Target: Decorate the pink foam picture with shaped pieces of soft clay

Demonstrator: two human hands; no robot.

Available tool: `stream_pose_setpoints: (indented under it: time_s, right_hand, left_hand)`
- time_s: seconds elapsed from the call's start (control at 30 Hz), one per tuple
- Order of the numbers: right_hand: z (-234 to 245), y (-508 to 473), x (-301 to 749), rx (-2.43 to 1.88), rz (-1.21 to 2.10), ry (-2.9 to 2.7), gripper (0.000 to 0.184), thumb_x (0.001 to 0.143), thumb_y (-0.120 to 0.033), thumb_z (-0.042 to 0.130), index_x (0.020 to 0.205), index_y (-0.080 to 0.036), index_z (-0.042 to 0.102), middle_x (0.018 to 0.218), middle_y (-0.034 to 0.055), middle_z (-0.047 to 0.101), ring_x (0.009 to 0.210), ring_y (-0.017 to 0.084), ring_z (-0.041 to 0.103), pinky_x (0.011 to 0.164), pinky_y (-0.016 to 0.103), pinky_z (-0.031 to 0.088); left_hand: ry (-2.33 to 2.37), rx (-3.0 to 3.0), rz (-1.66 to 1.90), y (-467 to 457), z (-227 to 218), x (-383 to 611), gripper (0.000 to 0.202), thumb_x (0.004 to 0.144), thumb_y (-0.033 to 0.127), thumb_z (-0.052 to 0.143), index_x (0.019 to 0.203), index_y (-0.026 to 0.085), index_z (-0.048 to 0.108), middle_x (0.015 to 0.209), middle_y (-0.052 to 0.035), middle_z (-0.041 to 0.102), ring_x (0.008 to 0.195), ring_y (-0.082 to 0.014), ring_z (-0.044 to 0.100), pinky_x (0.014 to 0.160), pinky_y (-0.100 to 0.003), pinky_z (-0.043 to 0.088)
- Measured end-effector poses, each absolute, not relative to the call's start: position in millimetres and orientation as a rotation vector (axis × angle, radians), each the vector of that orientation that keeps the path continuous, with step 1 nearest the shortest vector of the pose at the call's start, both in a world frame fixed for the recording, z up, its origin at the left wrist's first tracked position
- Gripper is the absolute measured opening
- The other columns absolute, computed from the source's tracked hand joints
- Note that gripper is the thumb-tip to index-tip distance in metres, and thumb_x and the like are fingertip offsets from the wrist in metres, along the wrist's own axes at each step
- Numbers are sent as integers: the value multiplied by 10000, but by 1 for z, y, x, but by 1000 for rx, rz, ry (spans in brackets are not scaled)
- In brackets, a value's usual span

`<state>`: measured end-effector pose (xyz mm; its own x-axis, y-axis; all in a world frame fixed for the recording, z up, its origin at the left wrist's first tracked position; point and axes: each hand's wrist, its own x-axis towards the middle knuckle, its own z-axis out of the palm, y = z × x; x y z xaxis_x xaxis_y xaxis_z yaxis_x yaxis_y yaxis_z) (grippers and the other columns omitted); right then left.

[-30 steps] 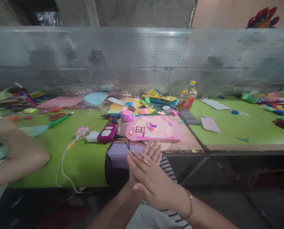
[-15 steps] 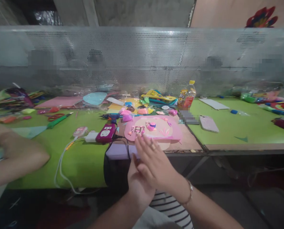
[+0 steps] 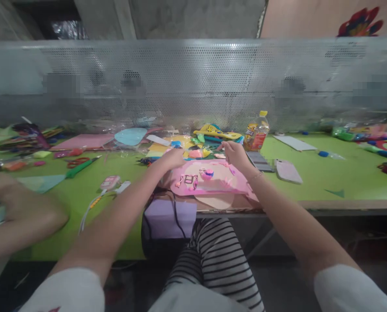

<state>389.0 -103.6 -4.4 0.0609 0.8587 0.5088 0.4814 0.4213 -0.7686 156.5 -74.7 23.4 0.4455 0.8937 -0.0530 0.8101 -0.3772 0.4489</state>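
Green tabletop [image 3: 317, 173]; left hand [image 3: 175, 158], right hand [image 3: 235, 154] near pink card [image 3: 217, 183]; cannot tell either grip's state.

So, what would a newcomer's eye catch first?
Probably the pink board, mid-picture, with the left hand and right hand by its far corners. Next, perhaps, the yellow-capped bottle behind it to the right, and the striped trousers below.

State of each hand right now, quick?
Left hand: cannot tell; blurred, near the pink board's far left edge.
Right hand: fingers partly curled near its far right edge; cannot tell if holding anything.
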Motion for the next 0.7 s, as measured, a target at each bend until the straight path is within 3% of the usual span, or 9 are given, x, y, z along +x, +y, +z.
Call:
stream_pose_setpoints:
  time_s: [0.07, 0.17, 0.27, 0.4, 0.53, 0.7]
  right_hand:
    - [-6, -80, 398, -1221, 473, -1562, 448, 859, -546, 436, 681, -162, 583, 320, -73, 353, 257, 87, 337, 313, 213, 239]
    - [-17, -63, 404, -1210, 528, -1542, 472, 822, -609, 440, 650, -181, 542, 314, -78, 318, 256, 94, 316, 306, 225, 212]
    - [-30, -62, 407, -1163, 600, -1563, 502, 834, -636, 361, 651, -195, 517, 341, -83, 283, 280, 93, 284, 321, 233, 209]
    - [-36, -70, 408, -1073, 700, -1663, 394, 886, -475, 308, 713, -198, 528, 447, -69, 306, 380, 96, 304, 396, 229, 284]
    - [-38, -76, 401, -1047, 697, -1739, 165, 840, -257, 384, 772, -191, 519, 627, -28, 472, 518, 99, 384, 492, 224, 355]
    - [-43, -81, 390, -1015, 583, -1769, 104, 849, -228, 449, 927, -192, 507, 700, -31, 487, 607, 104, 459, 579, 239, 407]
  left_hand:
    - [1618, 2351, 172, -47, 15, 156, 372, 760, 320, 681, 1069, 126, 611, 1073, -130, 645, 1050, -298, 579, 907, -431, 440]
    - [1761, 2449, 85, -29, -6, 154, 267, 868, 344, 577, 1048, 148, 599, 1108, -78, 605, 1018, -207, 576, 895, -432, 467]
    - [1816, 2548, 126, -25, -18, 148, 245, 834, 347, 613, 981, 151, 617, 1076, -79, 612, 1029, -221, 565, 886, -425, 462]
    - [1770, 2664, 350, -26, -15, 143, 222, 739, 323, 659, 885, 157, 639, 988, -115, 642, 999, -301, 581, 816, -385, 452]
    - [1501, 2794, 597, -34, -7, 148, 250, 808, 376, 577, 969, 187, 604, 1003, -73, 631, 928, -217, 581, 785, -304, 438]
    - [1251, 2883, 759, -48, -7, 156, 206, 822, 360, 576, 952, 202, 599, 953, -50, 622, 897, -203, 565, 777, -308, 433]
